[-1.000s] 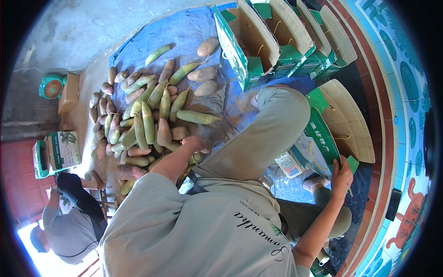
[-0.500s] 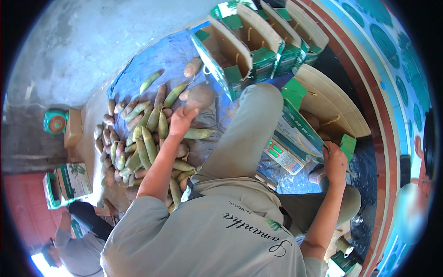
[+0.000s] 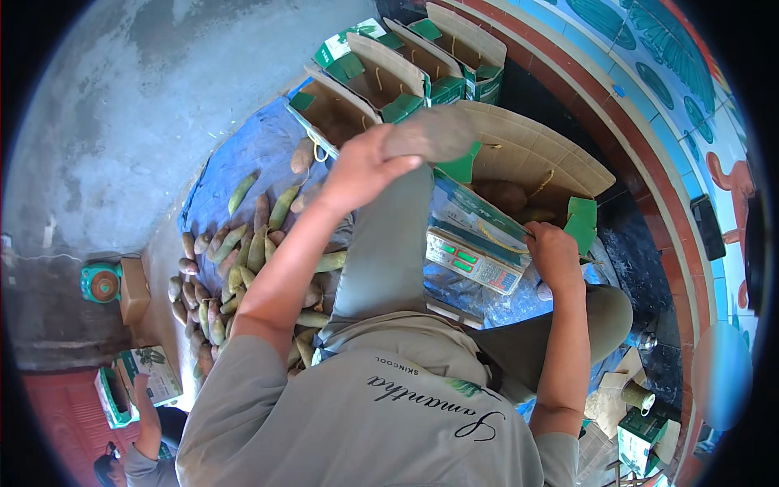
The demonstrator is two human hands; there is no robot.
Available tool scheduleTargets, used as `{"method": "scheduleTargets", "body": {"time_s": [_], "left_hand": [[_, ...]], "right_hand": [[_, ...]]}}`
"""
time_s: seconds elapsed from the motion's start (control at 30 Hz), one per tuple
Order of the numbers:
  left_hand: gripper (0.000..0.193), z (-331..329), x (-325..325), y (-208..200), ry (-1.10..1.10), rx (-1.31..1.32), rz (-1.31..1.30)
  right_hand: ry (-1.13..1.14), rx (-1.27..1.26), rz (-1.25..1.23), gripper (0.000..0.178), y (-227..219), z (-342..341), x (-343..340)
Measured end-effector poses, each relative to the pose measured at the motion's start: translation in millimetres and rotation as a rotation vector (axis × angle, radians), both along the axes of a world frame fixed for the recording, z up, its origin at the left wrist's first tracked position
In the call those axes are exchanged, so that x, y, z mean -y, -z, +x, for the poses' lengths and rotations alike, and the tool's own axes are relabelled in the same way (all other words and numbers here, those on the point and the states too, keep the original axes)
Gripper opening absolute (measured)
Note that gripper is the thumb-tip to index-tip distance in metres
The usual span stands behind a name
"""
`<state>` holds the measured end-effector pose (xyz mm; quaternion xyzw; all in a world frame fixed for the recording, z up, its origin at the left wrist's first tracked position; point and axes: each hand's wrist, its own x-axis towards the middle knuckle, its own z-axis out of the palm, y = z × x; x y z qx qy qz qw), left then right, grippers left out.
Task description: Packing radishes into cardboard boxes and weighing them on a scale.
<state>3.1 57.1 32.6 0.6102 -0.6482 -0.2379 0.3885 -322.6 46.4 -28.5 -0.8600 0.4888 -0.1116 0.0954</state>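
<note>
My left hand [image 3: 363, 170] is closed around a large, brown root vegetable [image 3: 434, 134], blurred by motion. It is in the air above my left knee, beside the open carton [image 3: 540, 150]. That green-and-white carton has a raised brown flap, yellow cord handles and a few brown roots [image 3: 499, 195] inside. It rests on a digital scale [image 3: 475, 261] with lit green displays. With closed fingers, my right hand [image 3: 554, 253] grips the carton's near rim. To the left lies a heap of green and brown long roots [image 3: 256, 252].
Several open cartons [image 3: 337, 97] stand in a row at the far side. Blue sheeting [image 3: 213, 183] covers the floor under the heap. A co-worker [image 3: 150, 454] at lower left reaches to another carton [image 3: 154, 373]. A tin can [image 3: 639, 396] stands at lower right, below a tiled ledge.
My left hand has carried the root from beside the heap rightward and up over my knee, toward the carton. My right hand stays on the rim. The co-worker's arm has risen. The view has shifted.
</note>
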Motion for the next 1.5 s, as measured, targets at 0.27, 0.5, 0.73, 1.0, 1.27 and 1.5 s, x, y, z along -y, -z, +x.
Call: {"method": "scheduleTargets", "body": {"time_s": [0.27,0.5,0.73,1.0,1.27,1.5], "left_hand": [[0.039,-97,41,24,0.303,0.477,0.034],[0.030,-118,55,60,0.333,0.258,-0.066],[0.021,-47,20,33,0.094,0.002,-0.351],[0.021,98,-72,119,-0.383,0.202,-0.060],[0.063,136,-179,207,-0.609,0.370,0.574],[0.077,156,-225,249,-0.755,0.393,0.763]], "right_hand": [[0.005,-0.031,0.033,0.012,-5,0,0],[-0.002,-0.020,0.012,0.015,-6,5,3],[0.009,-0.005,0.122,0.017,-8,7,2],[-0.001,-0.003,0.096,0.019,-10,10,2],[0.009,-0.001,0.125,0.021,-19,14,1],[-0.065,0.236,0.218,0.042,-26,23,1]]}}
